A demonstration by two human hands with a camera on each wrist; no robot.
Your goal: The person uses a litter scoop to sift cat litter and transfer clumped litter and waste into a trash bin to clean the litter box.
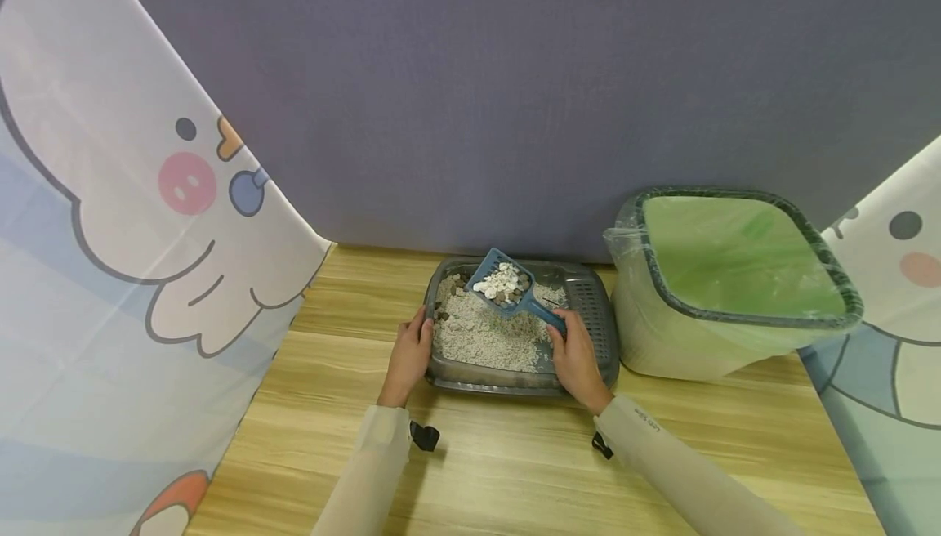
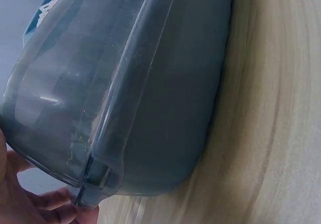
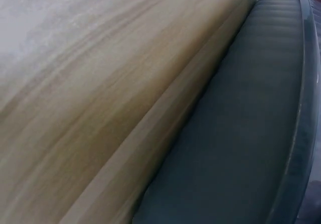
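My left hand (image 1: 410, 356) grips the left side of a dark grey litter box (image 1: 485, 386). In the left wrist view, the fingers (image 2: 55, 200) curl at its rim, beside a side clip. With my right hand (image 1: 579, 363) I hold the handle of a blue slotted litter scoop (image 1: 540, 312), tilted over the box. White and brownish clumps (image 1: 501, 283) lie in the scoop's basket. Pale litter pellets (image 1: 485, 336) cover much of the box floor, with some darker pieces by the far left corner. The right wrist view shows mainly the box's outer wall (image 3: 230, 128).
A tall bin (image 1: 662, 348) with a dark rim and a clear plastic liner stands close to the right of the box. Both are on a wood-grain table (image 1: 485, 471). Behind rises a grey-purple fabric wall (image 1: 470, 95); cartoon-printed curtains (image 1: 95, 217) hang at the sides.
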